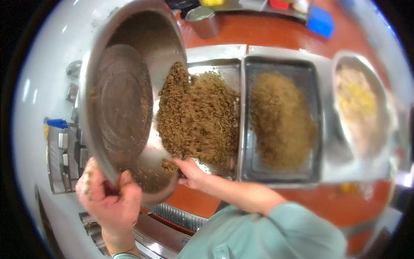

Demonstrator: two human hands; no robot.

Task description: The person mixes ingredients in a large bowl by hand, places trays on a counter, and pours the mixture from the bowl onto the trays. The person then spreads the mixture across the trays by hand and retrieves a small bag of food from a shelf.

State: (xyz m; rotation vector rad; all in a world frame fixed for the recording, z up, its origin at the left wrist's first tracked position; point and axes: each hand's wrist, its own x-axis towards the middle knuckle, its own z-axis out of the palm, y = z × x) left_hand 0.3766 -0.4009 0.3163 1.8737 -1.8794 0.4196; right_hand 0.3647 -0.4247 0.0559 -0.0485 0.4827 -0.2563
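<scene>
A large stainless steel bowl point(123, 97) is tipped steeply on its side, its mouth facing the trays on the right. My left hand point(111, 194), smeared with crumbs, grips the raised rim. At the bowl's near edge, my right hand point(191, 173) holds the lower rim, partly hidden by the wall; a clump of crumbs lies at its fingertips. A heap of brown, crumbly food point(200, 119) spreads from the bowl's lower wall onto a metal tray point(231, 69); parts of it are motion-blurred. More brown crumbs cling to the inside of the bowl.
A second metal tray point(250, 173) holds a blurred brown heap point(281, 119). Farther right stands an oval metal bowl point(338, 61) with pale and yellow food point(359, 100). Beyond the steel table are a metal pot point(203, 24) and a blue container point(320, 22). A floor grate point(178, 215) lies below.
</scene>
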